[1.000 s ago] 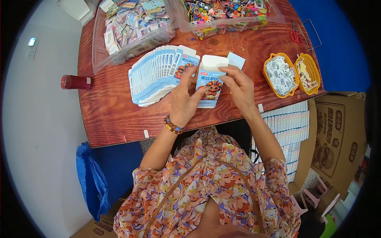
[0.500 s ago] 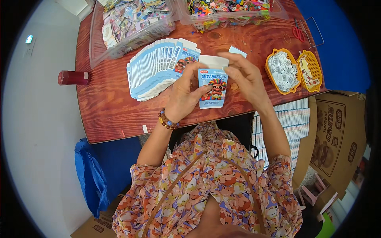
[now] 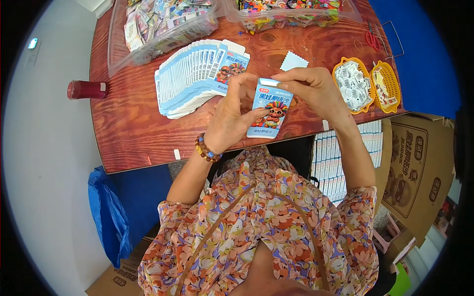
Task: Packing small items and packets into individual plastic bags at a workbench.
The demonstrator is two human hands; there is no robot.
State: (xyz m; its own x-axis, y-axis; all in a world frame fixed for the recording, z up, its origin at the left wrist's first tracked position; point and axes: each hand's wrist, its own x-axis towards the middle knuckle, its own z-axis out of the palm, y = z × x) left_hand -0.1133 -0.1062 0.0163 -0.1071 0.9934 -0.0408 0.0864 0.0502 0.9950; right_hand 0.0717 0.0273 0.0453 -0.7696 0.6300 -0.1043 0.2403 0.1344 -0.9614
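Observation:
A small blue cardboard box (image 3: 262, 121) with a colourful cartoon figure on its front stands tilted above the table's near edge. My left hand (image 3: 228, 118) grips it from the left side, thumb across the front. At the box's top, the fingers of my right hand (image 3: 318, 93) are pinched on the top flap, of which a narrow white strip shows. Fingertips behind the box are hidden. Just left of my hands, a fanned stack of flat blue boxes (image 3: 185, 81) lies on the table. Beyond my right hand is a white card with scalloped edges (image 3: 294, 61).
Two clear plastic bins, one of colourful packets (image 3: 165, 22) and one of small trinkets (image 3: 291, 19), stand at the back. At right are yellow baskets (image 3: 366, 108), red scissors (image 3: 372, 40) and an open carton holding rows of boxes (image 3: 340, 163). A red jar (image 3: 88, 90) stands left.
The box's white top flap stood up before and is now folded down. My right hand has closed in on the top edge, and the box has tilted to the right.

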